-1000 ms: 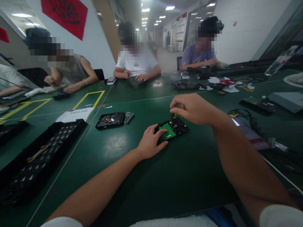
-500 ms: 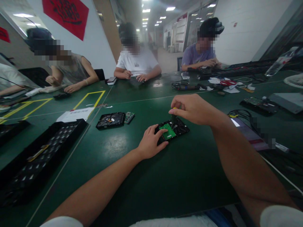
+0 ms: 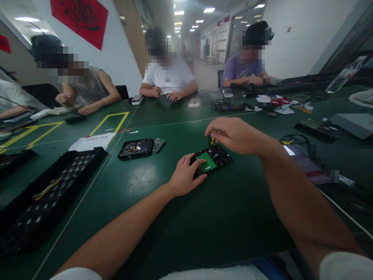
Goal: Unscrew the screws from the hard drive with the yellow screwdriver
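A black hard drive [image 3: 223, 156] with a green circuit board [image 3: 208, 162] lies flat on the table in front of me. My left hand [image 3: 186, 175] grips its left end, with the index finger resting on the board and the thumb along the near edge. Above the drive's far edge, my right hand [image 3: 233, 134] is closed round a screwdriver [image 3: 212, 137] with a yellow and dark handle. Its thumb and fingers pinch the handle, and I cannot tell whether the tip touches a screw.
To the left lie another hard drive [image 3: 135, 149], a loose circuit board [image 3: 159, 145] and a long black tray [image 3: 55, 190] holding small metal pieces. A dark flat device [image 3: 305, 167] with cables lies right of my forearm. Several people sit across the green table [image 3: 163, 233].
My right hand has shifted slightly left, and the screwdriver handle has moved with it and changed its tilt. My left hand and the hard drive stay in place.
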`<state>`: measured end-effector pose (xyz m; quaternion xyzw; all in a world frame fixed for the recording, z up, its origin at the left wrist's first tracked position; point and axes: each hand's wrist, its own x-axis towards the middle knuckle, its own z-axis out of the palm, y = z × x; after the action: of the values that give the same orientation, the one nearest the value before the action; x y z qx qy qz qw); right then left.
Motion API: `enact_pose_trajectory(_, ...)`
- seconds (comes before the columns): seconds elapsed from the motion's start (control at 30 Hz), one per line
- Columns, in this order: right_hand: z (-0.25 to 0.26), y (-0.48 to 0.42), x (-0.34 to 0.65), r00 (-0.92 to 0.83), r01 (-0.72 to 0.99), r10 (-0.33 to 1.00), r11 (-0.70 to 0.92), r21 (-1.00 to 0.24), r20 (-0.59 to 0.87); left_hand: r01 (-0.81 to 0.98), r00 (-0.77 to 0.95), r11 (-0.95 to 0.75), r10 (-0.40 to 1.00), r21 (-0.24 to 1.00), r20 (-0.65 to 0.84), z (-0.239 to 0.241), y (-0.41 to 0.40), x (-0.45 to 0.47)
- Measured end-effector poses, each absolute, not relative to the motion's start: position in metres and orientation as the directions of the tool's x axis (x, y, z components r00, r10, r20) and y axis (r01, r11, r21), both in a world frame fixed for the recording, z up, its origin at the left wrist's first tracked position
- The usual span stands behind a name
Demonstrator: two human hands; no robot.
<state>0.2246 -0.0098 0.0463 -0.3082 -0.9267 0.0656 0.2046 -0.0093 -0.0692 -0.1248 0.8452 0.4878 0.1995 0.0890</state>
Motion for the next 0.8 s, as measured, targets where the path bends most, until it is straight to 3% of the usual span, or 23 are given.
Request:
enact_pose_trajectory(0.4, 0.0483, -0.0102, 0.2281, -0.625, 0.649, 0.706, 0.707, -0.281, 0.333, 0.780, 0.444, -0.513, 0.857, 0.359, 0.260, -0.1230, -0.0710, -0.0095)
enact_pose_trajectory(0.8, 0.0499, -0.0130, 0.2262, -0.704, 0.578, 0.631, 0.776, -0.253, 0.326, 0.781, 0.444, -0.510, 0.859, 0.360, 0.253, -0.1233, -0.0706, -0.0100)
